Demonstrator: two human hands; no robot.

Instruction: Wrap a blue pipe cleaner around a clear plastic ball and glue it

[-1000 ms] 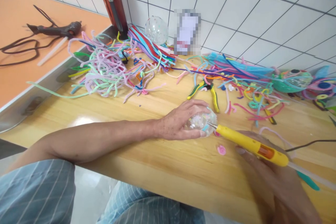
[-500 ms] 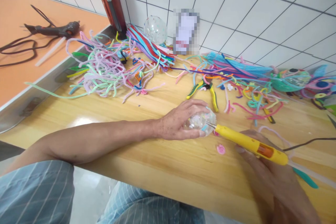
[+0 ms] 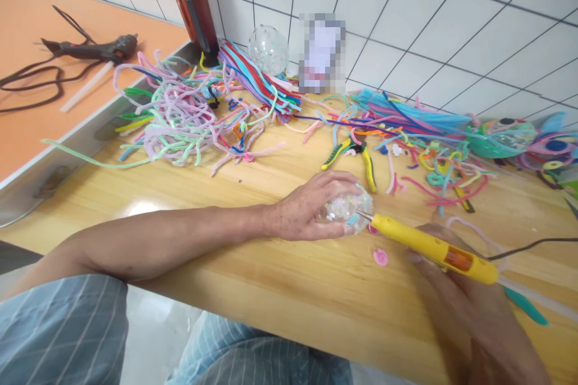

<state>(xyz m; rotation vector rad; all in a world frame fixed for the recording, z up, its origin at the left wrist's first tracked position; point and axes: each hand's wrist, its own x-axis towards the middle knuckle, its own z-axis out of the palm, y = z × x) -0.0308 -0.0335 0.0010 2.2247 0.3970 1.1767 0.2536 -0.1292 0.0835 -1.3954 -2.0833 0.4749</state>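
Note:
On the wooden table, my left hand is wrapped round a clear ball with coloured flecks and a small light-blue piece on its near side. My right hand grips a yellow hot glue gun, a glue stick coming out of its back end. The gun's metal nozzle meets the ball's right side; whether it touches cannot be made out. A pink coil lies flat just below the ball. Beyond the ball rest pliers with yellow and dark handles, spread apart.
Tangled pipe cleaners heap at the left, with bundled ones behind and more at the right. A second clear ball, a red flask and a blurred phone stand by the wall. A black glue gun lies far left.

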